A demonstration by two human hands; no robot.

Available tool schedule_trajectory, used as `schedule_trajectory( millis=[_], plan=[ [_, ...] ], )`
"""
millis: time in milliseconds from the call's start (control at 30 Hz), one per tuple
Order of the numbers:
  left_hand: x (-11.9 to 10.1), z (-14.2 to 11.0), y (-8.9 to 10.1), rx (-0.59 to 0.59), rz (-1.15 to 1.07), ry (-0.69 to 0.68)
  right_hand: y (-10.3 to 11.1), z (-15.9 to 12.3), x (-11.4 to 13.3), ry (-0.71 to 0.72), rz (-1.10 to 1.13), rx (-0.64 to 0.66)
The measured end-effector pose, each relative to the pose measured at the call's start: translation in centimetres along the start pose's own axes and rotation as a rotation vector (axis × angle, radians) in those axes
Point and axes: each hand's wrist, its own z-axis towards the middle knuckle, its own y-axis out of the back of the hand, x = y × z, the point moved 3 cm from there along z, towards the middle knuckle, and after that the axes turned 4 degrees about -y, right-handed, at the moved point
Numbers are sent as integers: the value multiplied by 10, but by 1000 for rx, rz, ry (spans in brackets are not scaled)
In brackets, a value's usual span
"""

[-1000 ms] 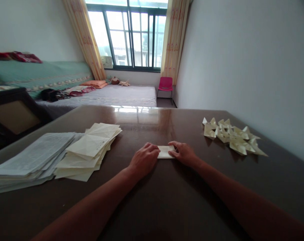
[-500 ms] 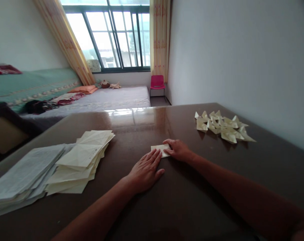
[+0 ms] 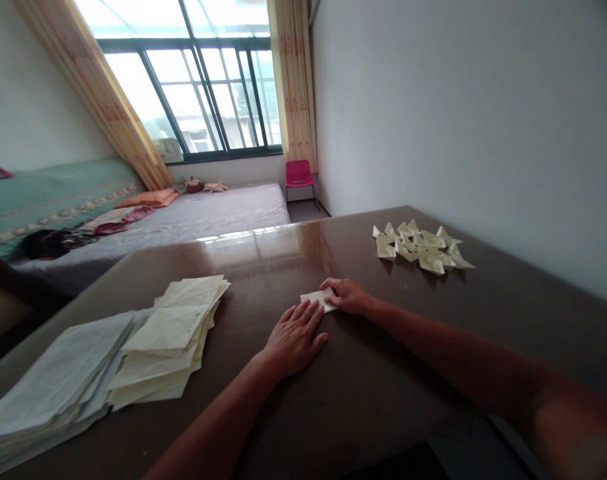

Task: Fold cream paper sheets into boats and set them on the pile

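A small folded piece of cream paper point(image 3: 312, 296) lies flat on the brown table point(image 3: 263, 293). My left hand point(image 3: 294, 339) rests palm down, its outstretched fingertips on the paper's near edge and its thumb apart. At the paper's right end, my right hand point(image 3: 352, 297) has thumb and curled fingers gripping it, covering that end. To the left sits a stack of creased cream sheets point(image 3: 176, 319), beside a thicker pile of greyish paper point(image 3: 63, 363). Several folded paper shapes point(image 3: 418, 245) with pointed corners stand grouped at the far right.
Beyond the table is a bed point(image 3: 223, 210) with clothes and soft toys on it. A pink chair point(image 3: 299, 175) stands by the window point(image 3: 203, 100). The white wall point(image 3: 458, 120) runs along the right side of the table.
The camera view has tilted and shifted slightly, so the room and piles appear displaced. Both hands stay at the folded paper, with hardly any visible movement.
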Motion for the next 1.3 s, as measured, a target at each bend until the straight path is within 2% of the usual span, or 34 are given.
schedule_trajectory(
  millis=[100, 200, 267, 333, 433, 500, 767, 900, 1000, 1067, 1167, 1300],
  plan=[
    [-1, 0, 1, -6, -4, 3, 8, 1, 5, 28, -10, 57],
    [0, 0, 1, -24, -9, 2, 16, -11, 18, 118, -114, -46],
    [0, 0, 0, -44, -7, -5, 12, -28, 28, 208, -199, -141],
    [1, 0, -2, -47, -1, -11, -2, -47, 36, 320, -224, -65],
    [2, 1, -4, -22, 8, -9, -20, -70, 35, 287, -230, -2],
    [3, 1, -5, -7, 16, 2, -24, -77, 30, 249, -239, 15],
    [3, 0, -2, -24, 26, 51, -7, -87, 15, 154, -327, 62],
    [2, -1, 0, -67, 72, 137, 7, -77, 25, 108, -366, 80],
    [6, 0, 4, -125, 89, 177, 16, -52, 33, 43, -363, 76],
    [11, 0, 7, -156, 67, 164, 18, -33, 35, 49, -287, 31],
    [21, 1, 12, -186, -5, 156, 9, -14, 29, 96, -118, 51],
    [32, 1, 11, -219, -90, 231, -3, -8, 14, 110, -30, 50]
  ],
)
